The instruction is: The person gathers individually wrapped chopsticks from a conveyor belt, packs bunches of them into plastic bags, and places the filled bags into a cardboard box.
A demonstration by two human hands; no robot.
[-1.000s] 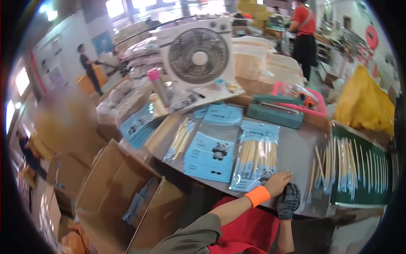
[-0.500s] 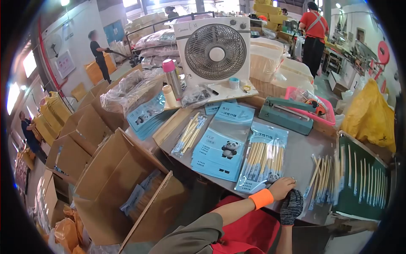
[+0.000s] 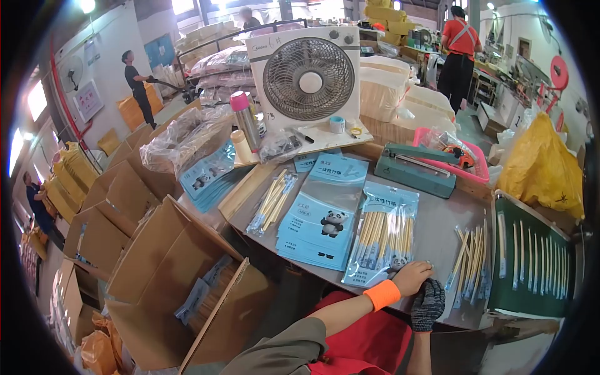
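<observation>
My left hand [image 3: 412,277], bare with an orange wristband, is at the lower right corner of a clear and blue printed bag filled with wrapped chopsticks [image 3: 382,234]. Its fingers are curled together. Right beside it, my right hand [image 3: 429,305] wears a dark knitted glove, its fingers bent up against the left hand. Whatever lies between the hands is hidden. Left of the filled bag is a stack of flat blue panda-printed bags [image 3: 325,215]. A loose pile of wrapped chopsticks [image 3: 469,262] lies to the right of my hands.
More chopsticks stand in a row on a green board [image 3: 528,294] at right. A green metal device [image 3: 415,172], a pink basket [image 3: 481,164] and a box fan [image 3: 256,81] are behind. Cardboard boxes [image 3: 150,269] line the left. Other people [image 3: 462,37] stand farther off.
The view has shifted slightly, so the table's things appear a little farther left. My hands stay together in nearly the same place. A person at the far left has raised their head.
</observation>
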